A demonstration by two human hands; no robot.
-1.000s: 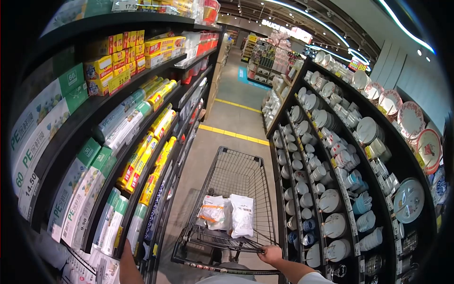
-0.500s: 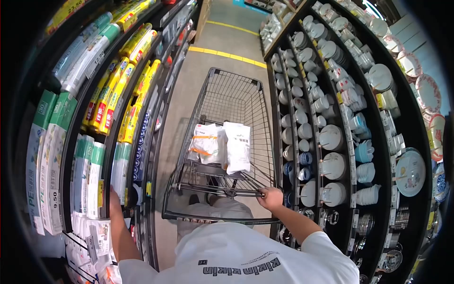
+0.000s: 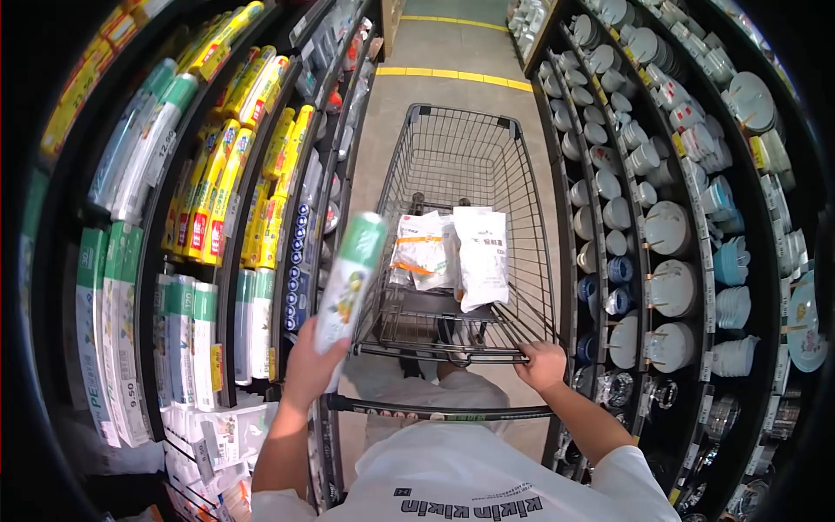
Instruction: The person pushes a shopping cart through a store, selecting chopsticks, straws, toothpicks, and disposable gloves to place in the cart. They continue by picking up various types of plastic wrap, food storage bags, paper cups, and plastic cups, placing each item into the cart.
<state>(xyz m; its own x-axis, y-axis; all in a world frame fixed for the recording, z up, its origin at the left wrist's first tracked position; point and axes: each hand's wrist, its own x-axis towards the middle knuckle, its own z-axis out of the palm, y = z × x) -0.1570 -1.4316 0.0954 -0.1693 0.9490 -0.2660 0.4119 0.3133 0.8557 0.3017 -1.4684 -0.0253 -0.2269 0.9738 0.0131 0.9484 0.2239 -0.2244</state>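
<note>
My left hand point(image 3: 309, 361) is wrapped round the lower part of a long white roll with a green end point(image 3: 350, 278). The roll is tilted upright beside the left edge of the shopping cart point(image 3: 444, 406). My right hand point(image 3: 541, 364) is closed on the black wire rim at the near right of the cart basket. Inside the basket lie a white package with an orange stripe point(image 3: 424, 248) and, to its right, a taller white package point(image 3: 483, 261).
On the left, shelves hold yellow rolls point(image 3: 228, 196) and green-and-white boxes point(image 3: 122, 322). The right shelves carry stacked bowls and plates point(image 3: 672, 283). Yellow floor lines point(image 3: 452, 76) cross the aisle beyond the cart.
My left hand has come away from the left shelf, bringing the green-and-white roll up and right toward the cart. My right hand stays on the cart. The view has shifted left.
</note>
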